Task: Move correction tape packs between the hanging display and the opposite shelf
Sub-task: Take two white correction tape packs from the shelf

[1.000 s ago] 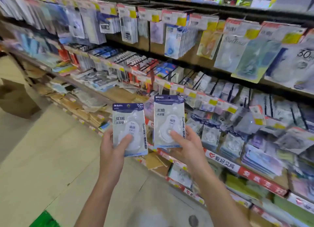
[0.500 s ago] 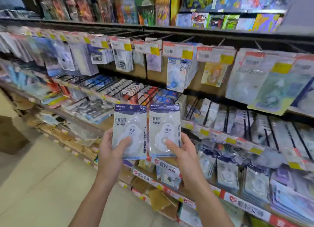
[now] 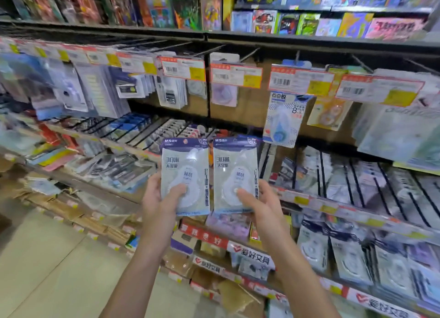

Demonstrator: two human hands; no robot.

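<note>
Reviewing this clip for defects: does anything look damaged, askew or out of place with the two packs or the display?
Nothing stands out. The left hand and right hand each hold one correction tape pack, left pack and right pack, upright and intact. The hanging display looks crowded but ordinary.

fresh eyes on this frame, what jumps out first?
Two matching correction tape packs held upright side by side at centre: the left pack gripped by the left hand, the right pack by the right hand, thumbs on their fronts. Behind them runs a row of orange-and-yellow price tags on the hanging hooks. Along the top shelf stand bright cartoon-printed packs.
</note>
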